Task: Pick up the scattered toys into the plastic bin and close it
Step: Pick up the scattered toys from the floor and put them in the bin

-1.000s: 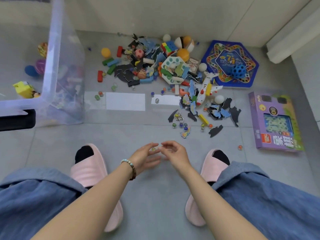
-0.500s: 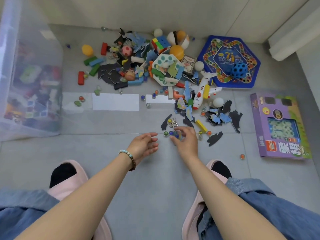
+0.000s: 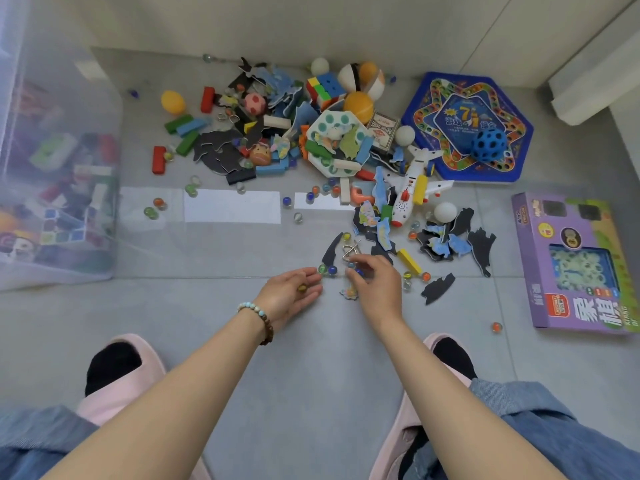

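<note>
Toys lie scattered on the grey floor: marbles, puzzle pieces, blocks, balls, a toy plane (image 3: 410, 192). The clear plastic bin (image 3: 59, 161) stands at the left with several toys inside. My left hand (image 3: 289, 292) lies palm up and cupped near the floor, with a marble (image 3: 302, 288) in the palm. Just beyond its fingertips sit a green marble (image 3: 322, 269) and a blue marble (image 3: 332, 270). My right hand (image 3: 372, 280) is beside it with its fingers curled down, pinching small marbles (image 3: 355, 268) next to a metal ring puzzle (image 3: 348, 251).
A blue hexagonal game board (image 3: 450, 98) with a blue holed ball (image 3: 489, 143) and a purple game box (image 3: 575, 261) lie at the right. My feet in pink slippers (image 3: 117, 375) are on bare floor near me. A wall runs along the back.
Both hands moved forward from near my knees to the marbles at the pile's near edge. The view shifted right, so the bin sits further left. The right hand closed on marbles.
</note>
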A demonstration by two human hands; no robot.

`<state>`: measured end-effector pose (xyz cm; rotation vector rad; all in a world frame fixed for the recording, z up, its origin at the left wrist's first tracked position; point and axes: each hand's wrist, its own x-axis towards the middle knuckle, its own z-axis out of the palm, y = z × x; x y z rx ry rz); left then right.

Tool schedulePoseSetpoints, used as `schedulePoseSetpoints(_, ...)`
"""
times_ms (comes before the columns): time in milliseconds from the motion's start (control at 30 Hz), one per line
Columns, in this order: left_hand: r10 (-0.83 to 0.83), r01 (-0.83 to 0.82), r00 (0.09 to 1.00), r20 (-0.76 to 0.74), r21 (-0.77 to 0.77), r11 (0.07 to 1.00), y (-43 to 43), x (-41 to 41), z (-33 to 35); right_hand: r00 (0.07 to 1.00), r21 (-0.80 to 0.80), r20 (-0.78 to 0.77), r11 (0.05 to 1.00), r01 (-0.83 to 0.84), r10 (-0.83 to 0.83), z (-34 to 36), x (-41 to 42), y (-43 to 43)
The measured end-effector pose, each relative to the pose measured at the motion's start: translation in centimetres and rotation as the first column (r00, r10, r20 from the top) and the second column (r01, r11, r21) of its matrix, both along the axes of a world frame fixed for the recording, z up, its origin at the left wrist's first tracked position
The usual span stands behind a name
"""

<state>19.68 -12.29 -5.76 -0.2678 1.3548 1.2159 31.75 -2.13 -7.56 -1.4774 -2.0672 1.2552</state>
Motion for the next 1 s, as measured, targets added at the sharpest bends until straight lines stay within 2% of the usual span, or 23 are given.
schedulePoseSetpoints(67, 0.021, -0.021, 0.999, 0.039, 0.006, 1.000, 0.2, -0.2, 0.1, 0.998, -0.023, -0.061, 1.000, 0.011, -0.012, 0.8, -0.7, -0.3)
schedulePoseSetpoints(167, 0.105, -0.117, 0.979, 0.175, 0.062, 0.991, 0.2, -0.5, 0.6, 0.979, -0.134, -0.168, 0.981, -0.138, 0.115, 2.0, -2.6, -1.5)
schedulePoseSetpoints(233, 0.148, -0.170, 0.963, 0.226, 0.081, 0.982, 0.1, -0.7, 0.8, 0.970, -0.116, -0.161, 0.972, -0.204, 0.184, 2.1, -3.4, -2.0)
schedulePoseSetpoints(333, 0.170, -0.174, 0.978, 0.120, 0.026, 0.984, 0.0, -1.2, 0.7, 0.987, -0.015, -0.060, 0.989, -0.150, 0.149, 1.3, -3.1, -1.5)
schedulePoseSetpoints(467, 0.108, -0.107, 0.993, -0.041, 0.023, 0.994, -0.3, -2.2, 0.5, 0.979, -0.008, 0.059, 0.981, -0.193, 0.193, -0.3, -2.5, -1.4)
schedulePoseSetpoints(633, 0.123, -0.122, 0.992, -0.017, 0.062, 0.991, -0.9, -2.5, 0.0, 0.972, 0.134, 0.071, 0.964, -0.230, 0.222, -1.1, -2.0, -1.7)
schedulePoseSetpoints(767, 0.159, -0.163, 0.986, 0.056, 0.089, 0.983, -1.0, -1.8, 0.0, 0.973, 0.173, 0.072, 0.958, -0.228, 0.218, -1.2, -1.9, -1.7)
schedulePoseSetpoints(900, 0.140, -0.151, 0.981, 0.136, 0.081, 0.985, -0.5, -1.2, 0.3, 0.992, -0.011, -0.128, 1.000, -0.004, 0.003, 0.2, -2.7, -1.3)
schedulePoseSetpoints(1000, 0.113, -0.130, 0.975, 0.193, 0.080, 0.988, 0.2, -0.5, 0.4, 0.977, -0.130, -0.211, 0.991, 0.003, -0.031, 1.8, -3.3, -1.3)
